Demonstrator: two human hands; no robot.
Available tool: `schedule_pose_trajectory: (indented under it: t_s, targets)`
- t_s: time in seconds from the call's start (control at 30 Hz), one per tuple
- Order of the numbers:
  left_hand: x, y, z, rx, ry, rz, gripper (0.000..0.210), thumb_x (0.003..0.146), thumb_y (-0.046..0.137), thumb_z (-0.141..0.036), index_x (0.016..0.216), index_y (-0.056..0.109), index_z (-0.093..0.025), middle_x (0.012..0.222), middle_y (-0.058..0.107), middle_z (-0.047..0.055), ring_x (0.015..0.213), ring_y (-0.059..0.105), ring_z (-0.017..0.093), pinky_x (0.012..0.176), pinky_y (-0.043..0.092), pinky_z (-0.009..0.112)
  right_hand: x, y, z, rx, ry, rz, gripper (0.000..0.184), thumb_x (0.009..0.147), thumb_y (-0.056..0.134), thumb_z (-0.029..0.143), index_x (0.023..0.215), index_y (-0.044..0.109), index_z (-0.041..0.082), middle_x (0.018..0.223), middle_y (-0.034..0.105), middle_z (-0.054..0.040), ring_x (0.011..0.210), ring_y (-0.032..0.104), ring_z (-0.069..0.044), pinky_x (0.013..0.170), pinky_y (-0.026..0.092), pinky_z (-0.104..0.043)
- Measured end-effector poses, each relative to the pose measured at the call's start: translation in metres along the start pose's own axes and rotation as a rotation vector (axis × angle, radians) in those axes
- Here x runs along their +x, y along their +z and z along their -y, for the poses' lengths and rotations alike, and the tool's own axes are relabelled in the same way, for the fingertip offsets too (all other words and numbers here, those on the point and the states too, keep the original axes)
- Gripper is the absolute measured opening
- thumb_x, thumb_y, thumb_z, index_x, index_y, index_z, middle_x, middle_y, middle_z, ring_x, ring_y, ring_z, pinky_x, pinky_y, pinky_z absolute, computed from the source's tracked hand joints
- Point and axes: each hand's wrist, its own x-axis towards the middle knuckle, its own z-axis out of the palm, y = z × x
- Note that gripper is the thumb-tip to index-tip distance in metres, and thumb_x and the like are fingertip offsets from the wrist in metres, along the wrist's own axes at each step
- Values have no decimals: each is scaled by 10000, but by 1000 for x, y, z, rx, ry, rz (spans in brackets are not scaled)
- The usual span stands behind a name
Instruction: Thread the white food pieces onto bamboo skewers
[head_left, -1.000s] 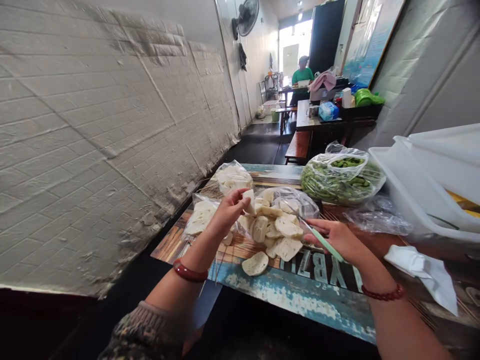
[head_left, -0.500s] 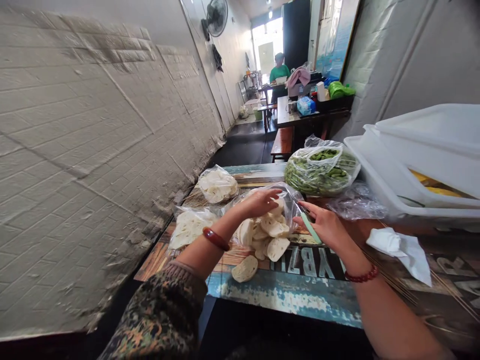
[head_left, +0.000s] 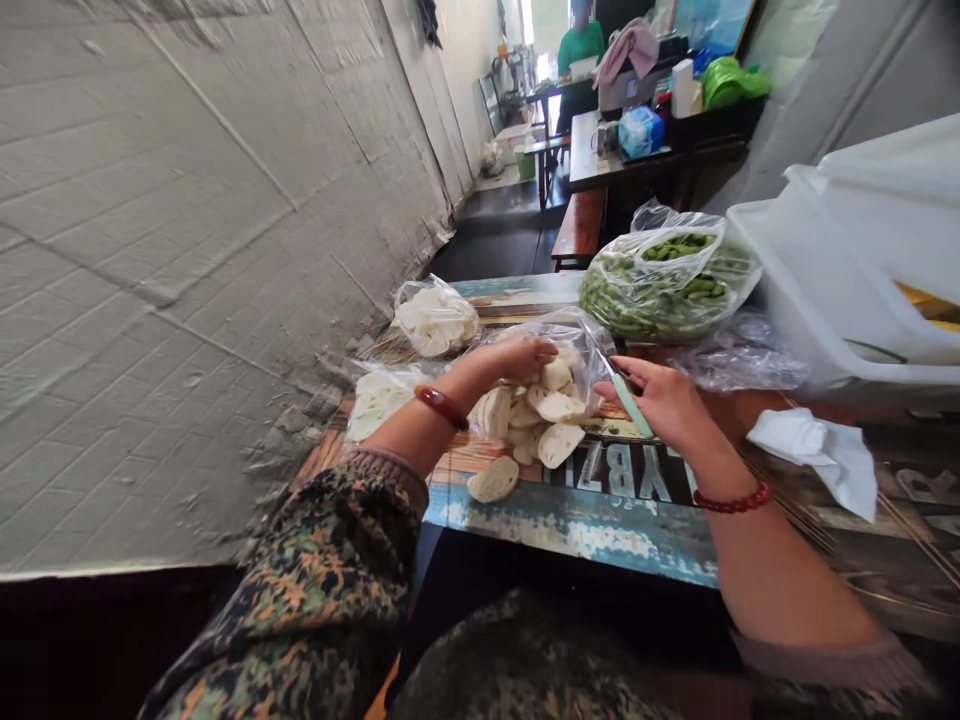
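Pale, bread-like slices point(head_left: 553, 404) spill from the mouth of a clear plastic bag point(head_left: 592, 335) on the wooden table point(head_left: 570, 535). My left hand point(head_left: 529, 355) reaches over the heap, its fingers curled down at the slices; what they grip is hidden. In my right hand point(head_left: 660, 400) is a knife point(head_left: 631, 404) with a pale green handle, its blade pointing up and away beside the bag. A single slice point(head_left: 493, 480) lies apart near the table's front edge.
Two more bags of slices, the far bag point(head_left: 436, 318) and the near bag point(head_left: 379, 402), sit at left. A bag of green pods point(head_left: 667, 280), white plastic tubs point(head_left: 847, 270), a crumpled tissue point(head_left: 817, 445) and thin sticks point(head_left: 799, 525) lie right. A person in green point(head_left: 581, 45) is far back.
My left hand has come down onto the slices, its fingers now curled rather than spread. The right hand still holds the knife. The view has tilted downward.
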Motion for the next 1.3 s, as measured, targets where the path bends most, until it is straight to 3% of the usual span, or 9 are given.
schedule_pose_trajectory:
  t_s: [0.1, 0.2, 0.33, 0.53, 0.67, 0.8, 1.03, 1.17, 1.3]
  targets:
    - [-10, -5, -13, 106, -5, 51, 141, 639, 689, -71, 681, 728, -200, 696, 690, 21, 771, 594, 191, 838, 451, 292, -1, 0, 0, -39, -6, 4, 476, 845, 673, 500, 1207, 727, 196, 1056, 790, -118, 943, 739, -336, 743, 558, -370]
    - [-43, -18, -30, 320, 120, 17, 120, 731, 654, -129, 783, 744, -188, 753, 693, 29, 736, 573, 175, 795, 438, 296, -3, 0, 2, -186, 11, -5, 472, 868, 639, 500, 1232, 714, 209, 1006, 798, -124, 898, 746, -330, 700, 545, -358]
    - [-119, -30, -39, 443, 259, -96, 105, 825, 630, -213, 809, 732, -197, 721, 653, 26, 670, 531, 163, 723, 418, 289, -4, 2, 3, -467, 25, -7, 462, 858, 641, 509, 1242, 703, 260, 897, 807, -107, 789, 750, -323, 620, 509, -343]
    - [-224, -10, -15, 725, 75, -69, 151, 865, 605, -229, 984, 698, -223, 947, 681, 91, 892, 620, 249, 820, 462, 358, -8, 8, -9, -508, -94, 102, 425, 899, 588, 408, 1285, 660, 245, 1056, 791, -104, 901, 743, -305, 699, 525, -344]
    - [-244, 11, 3, 859, 4, -69, 312, 813, 661, -195, 1124, 636, -190, 1074, 663, 135, 1033, 595, 311, 910, 456, 434, -9, 12, -21, -505, -208, 108, 421, 917, 543, 333, 1304, 649, 203, 1104, 770, -124, 961, 723, -301, 768, 533, -353]
    - [-244, 17, 17, 894, -60, -78, 283, 826, 651, -199, 1106, 625, -168, 1059, 645, 138, 1035, 587, 307, 907, 457, 432, -10, 13, -22, -546, -208, 47, 386, 926, 549, 345, 1253, 691, 197, 1059, 771, -133, 955, 713, -297, 782, 530, -359]
    - [-248, 19, 39, 495, 53, -186, 157, 728, 653, -106, 830, 579, -200, 921, 601, 61, 911, 555, 245, 818, 437, 384, -21, 0, -6, -542, -183, -89, 396, 953, 521, 372, 1230, 692, 147, 1130, 746, -161, 1007, 700, -303, 828, 539, -379]
    - [-245, 27, 42, -118, -2, -276, 204, 708, 704, -161, 736, 504, -194, 747, 564, -4, 711, 514, 153, 652, 401, 277, -53, -25, 0, -199, -150, -172, 432, 926, 563, 434, 1230, 690, 155, 1084, 759, -130, 931, 723, -280, 864, 559, -404]
    - [-233, 35, 23, -789, -64, -142, 413, 634, 834, -257, 969, 600, -198, 844, 643, -3, 738, 592, 144, 657, 472, 259, -97, -52, -12, -153, 30, -226, 409, 907, 596, 461, 1222, 696, 221, 1081, 769, -99, 903, 733, -281, 844, 572, -433]
